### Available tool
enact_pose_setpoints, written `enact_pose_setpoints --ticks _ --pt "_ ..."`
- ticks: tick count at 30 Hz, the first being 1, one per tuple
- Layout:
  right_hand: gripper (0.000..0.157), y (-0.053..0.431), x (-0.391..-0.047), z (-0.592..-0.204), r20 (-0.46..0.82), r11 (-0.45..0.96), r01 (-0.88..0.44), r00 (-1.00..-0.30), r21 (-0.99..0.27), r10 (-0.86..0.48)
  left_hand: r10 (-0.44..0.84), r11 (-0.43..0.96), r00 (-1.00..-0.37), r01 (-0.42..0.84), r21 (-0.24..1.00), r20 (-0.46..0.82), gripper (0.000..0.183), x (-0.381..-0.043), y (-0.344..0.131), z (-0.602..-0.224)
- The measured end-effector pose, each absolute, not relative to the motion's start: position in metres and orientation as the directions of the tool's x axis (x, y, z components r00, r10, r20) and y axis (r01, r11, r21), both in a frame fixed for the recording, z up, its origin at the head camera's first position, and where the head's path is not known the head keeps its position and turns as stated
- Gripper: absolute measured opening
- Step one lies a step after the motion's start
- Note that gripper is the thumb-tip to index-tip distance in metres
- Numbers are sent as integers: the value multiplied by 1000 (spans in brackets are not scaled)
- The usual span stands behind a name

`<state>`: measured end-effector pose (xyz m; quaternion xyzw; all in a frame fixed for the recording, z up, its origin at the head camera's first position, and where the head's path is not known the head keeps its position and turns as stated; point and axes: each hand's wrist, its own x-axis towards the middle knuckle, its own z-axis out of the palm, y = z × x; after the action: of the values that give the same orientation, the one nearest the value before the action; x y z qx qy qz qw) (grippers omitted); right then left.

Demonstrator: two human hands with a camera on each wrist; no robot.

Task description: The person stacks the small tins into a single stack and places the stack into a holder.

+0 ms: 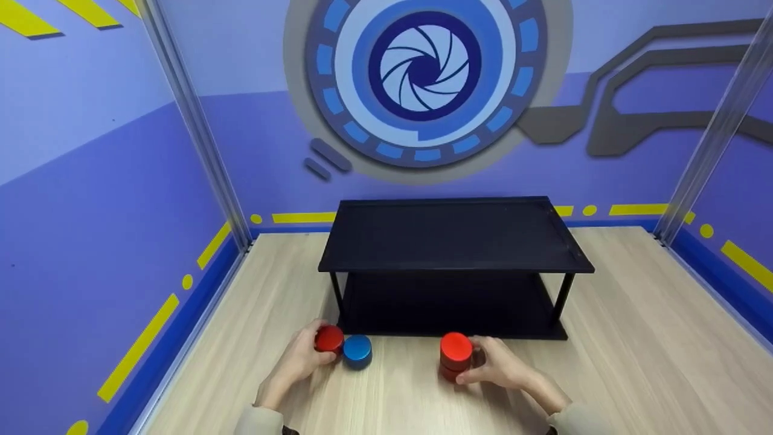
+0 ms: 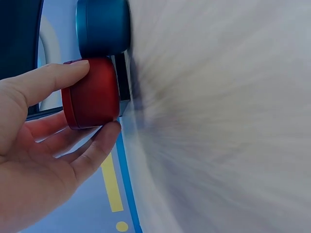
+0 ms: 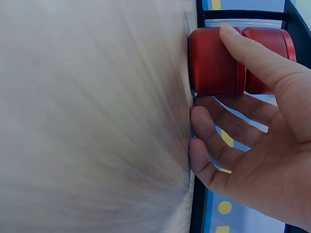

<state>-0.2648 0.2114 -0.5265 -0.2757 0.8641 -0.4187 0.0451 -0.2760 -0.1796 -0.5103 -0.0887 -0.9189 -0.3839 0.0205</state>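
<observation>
At the table's left front, my left hand (image 1: 297, 357) grips a small round red tin (image 1: 330, 338) with a lid, thumb on one side and fingers round the other. A blue tin (image 1: 357, 350) of the same shape stands right beside it, close to the shelf's front edge. Two more red tins are stacked to the right: an upper one (image 1: 456, 346) on a lower one (image 3: 214, 60). My right hand (image 1: 501, 364) holds the lower tin from the right, its thumb (image 3: 248, 48) across the side and its fingers curled behind.
A black two-tier shelf (image 1: 447, 235) stands just behind the tins, its lower board (image 1: 447, 302) resting on the wooden table (image 1: 640, 338). Thin posts (image 1: 563, 297) carry the top board at the front corners. Blue-purple panels (image 1: 121, 229) wall the table in.
</observation>
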Motion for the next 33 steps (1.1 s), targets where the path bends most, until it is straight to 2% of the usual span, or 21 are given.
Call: enact_pose_setpoints --ticks 13,33 --pt "49 212 -264 -527 161 510 -450 -843 -733 -513 139 690 -979 203 694 148 63 -274 -177 -496" --pt "49 212 -265 -528 154 522 -444 -849 -728 -506 201 676 -960 281 681 197 60 -270 -161 -484"
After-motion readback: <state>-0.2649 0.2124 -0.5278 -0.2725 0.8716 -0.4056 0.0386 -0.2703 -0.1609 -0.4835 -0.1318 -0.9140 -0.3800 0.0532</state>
